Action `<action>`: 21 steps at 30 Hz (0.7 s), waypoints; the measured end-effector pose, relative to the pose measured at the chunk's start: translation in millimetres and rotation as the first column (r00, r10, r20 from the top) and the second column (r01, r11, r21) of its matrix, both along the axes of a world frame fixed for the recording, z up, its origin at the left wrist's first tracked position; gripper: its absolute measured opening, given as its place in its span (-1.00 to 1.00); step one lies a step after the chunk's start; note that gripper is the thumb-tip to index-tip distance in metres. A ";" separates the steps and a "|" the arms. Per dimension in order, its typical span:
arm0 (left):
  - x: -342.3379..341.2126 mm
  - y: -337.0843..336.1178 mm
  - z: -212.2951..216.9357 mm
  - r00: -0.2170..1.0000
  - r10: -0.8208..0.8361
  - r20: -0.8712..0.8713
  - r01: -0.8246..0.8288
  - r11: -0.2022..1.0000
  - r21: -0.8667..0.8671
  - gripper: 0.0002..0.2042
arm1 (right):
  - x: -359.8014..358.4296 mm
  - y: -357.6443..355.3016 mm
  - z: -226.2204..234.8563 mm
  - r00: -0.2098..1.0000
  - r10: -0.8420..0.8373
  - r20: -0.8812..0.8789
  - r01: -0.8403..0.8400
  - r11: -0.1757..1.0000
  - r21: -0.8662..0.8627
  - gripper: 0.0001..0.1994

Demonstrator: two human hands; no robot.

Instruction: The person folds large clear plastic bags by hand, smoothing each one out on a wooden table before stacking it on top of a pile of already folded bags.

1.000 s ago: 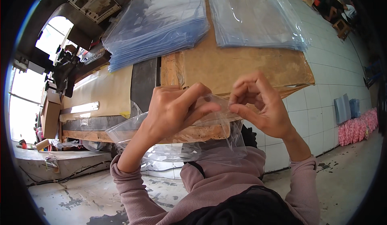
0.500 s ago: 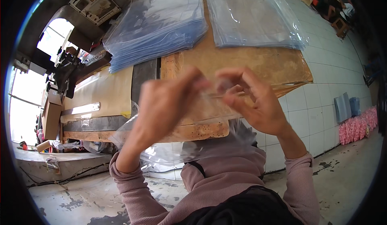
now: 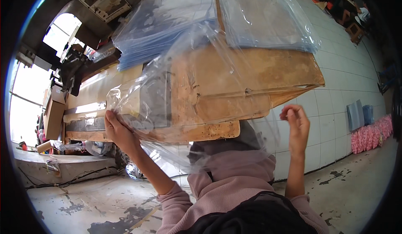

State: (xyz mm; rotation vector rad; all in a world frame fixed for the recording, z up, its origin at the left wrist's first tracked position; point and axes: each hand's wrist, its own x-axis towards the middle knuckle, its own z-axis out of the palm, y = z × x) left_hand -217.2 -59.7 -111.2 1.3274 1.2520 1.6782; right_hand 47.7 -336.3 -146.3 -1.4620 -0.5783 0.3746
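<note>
The clear plastic bag (image 3: 197, 79) is spread wide over the worn wooden worktable (image 3: 259, 72). Left hand (image 3: 119, 131) pinches its near-left corner; right hand (image 3: 296, 123) hovers loosely curled, holding nothing visible. Laying flat remains. Stacked bags (image 3: 268, 16) crowd the far edge; open floor lies right.

Clear plastic bags and cartons around a worn brown worktable

A large clear plastic bag (image 3: 201, 87) is spread open above the table, its left edge pinched in the left hand (image 3: 119, 131). Two stacks of flat bags lie at the table's far side: a bluish stack (image 3: 163, 22) on the left and a clear stack (image 3: 266, 18) on the right. A brown cardboard box (image 3: 53, 117) sits by the window at left. Pink packets (image 3: 372, 133) and blue-grey flat packs (image 3: 359, 114) stand against the tiled wall at right.
</note>
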 end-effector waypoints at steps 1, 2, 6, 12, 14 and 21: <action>0.7 -7.9 -3.5 0.996 0.040 0.076 -0.033 0.995 -0.096 -0.68 | -8.6 -5.4 -11.1 0.993 -0.057 -0.100 0.055 0.998 -0.018 -0.82; -1.5 -14.0 -5.3 0.997 0.014 0.075 0.000 0.983 -0.185 -0.69 | -16.9 -9.6 -20.3 0.993 -0.060 -0.101 0.058 0.998 -0.031 -0.82; 21.7 -26.4 -3.3 0.997 0.057 0.042 -0.054 0.996 -0.068 -0.70 | -40.1 -23.2 -32.5 0.932 0.056 -0.358 -0.005 0.990 0.142 -0.89; 57.7 -55.2 14.4 0.999 0.041 0.023 -0.039 0.997 -0.062 -0.69 | -44.6 -42.4 -45.6 0.912 0.089 -0.400 0.040 0.952 0.303 -0.89; 62.6 -60.7 16.0 0.999 0.040 0.023 -0.039 0.997 -0.067 -0.68 | -39.5 -54.4 -50.1 0.920 0.209 -0.333 -0.061 0.912 0.405 -0.85; 86.4 -74.8 12.1 0.996 -0.074 0.052 0.074 0.997 0.017 -0.67 | -58.3 -16.5 -2.4 0.834 0.263 -0.485 0.091 0.802 0.591 -0.54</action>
